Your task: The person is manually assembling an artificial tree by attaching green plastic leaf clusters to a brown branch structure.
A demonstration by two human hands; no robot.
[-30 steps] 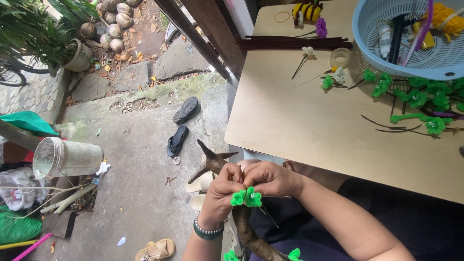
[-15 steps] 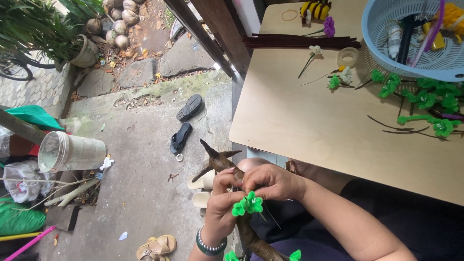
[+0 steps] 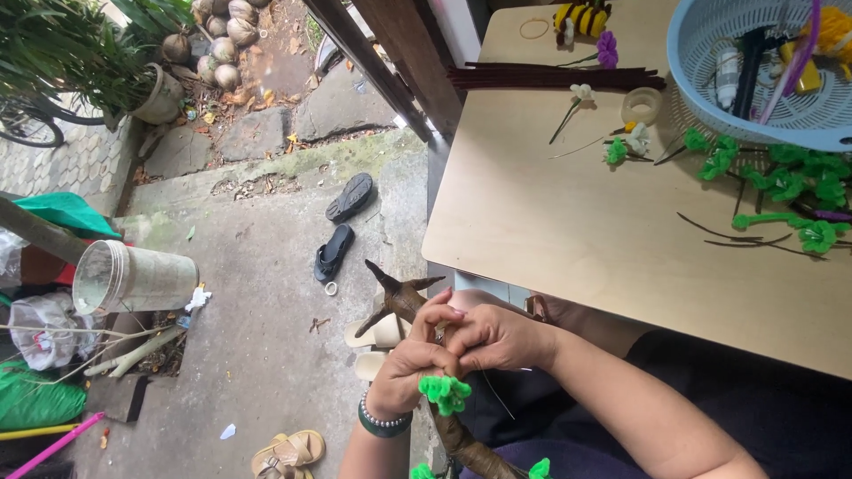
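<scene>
Both the left hand [image 3: 410, 365] and right hand [image 3: 497, 337] are closed around the brown wrapped branch [image 3: 404, 300] held over the lap, beside the bench [image 3: 568, 222], where a hard twist could loosen the green pipe-cleaner leaf [image 3: 444, 392] or snap a forked tip.

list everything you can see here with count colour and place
craft tree trunk: one, brown, spiky-rooted, held between both hands
green pipe-cleaner tufts: three, on the trunk
table: one, pale wood, right
basket: one, light blue, table's far right corner
green pipe-cleaner leaves: several, on the table by the basket
tape roll: one, clear, on the table
black sandals: two, on the concrete
tan sandals: one pair, bottom edge
plastic bucket: one, whitish, lying left
left hand: beaded bracelet, gripping the trunk
right hand: gripping the trunk
</scene>
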